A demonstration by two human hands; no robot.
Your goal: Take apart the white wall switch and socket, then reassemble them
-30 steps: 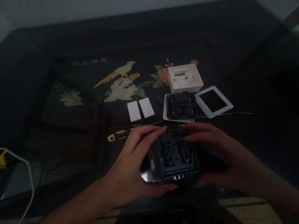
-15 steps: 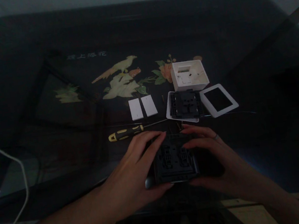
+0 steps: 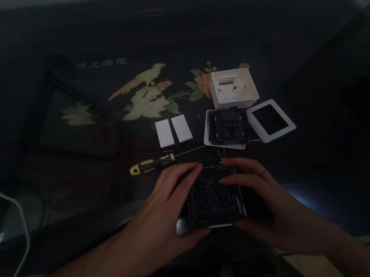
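Near the tabletop's front edge, my left hand point(image 3: 162, 225) and right hand point(image 3: 271, 211) clasp the dark square plastic switch module point(image 3: 214, 197), fingers curled around its opposite sides. It looks light and rigid, with small brittle clips, so the outer rim seems safest. The glossy black lacquered tabletop point(image 3: 69, 140) looks slick, and the room is dim.
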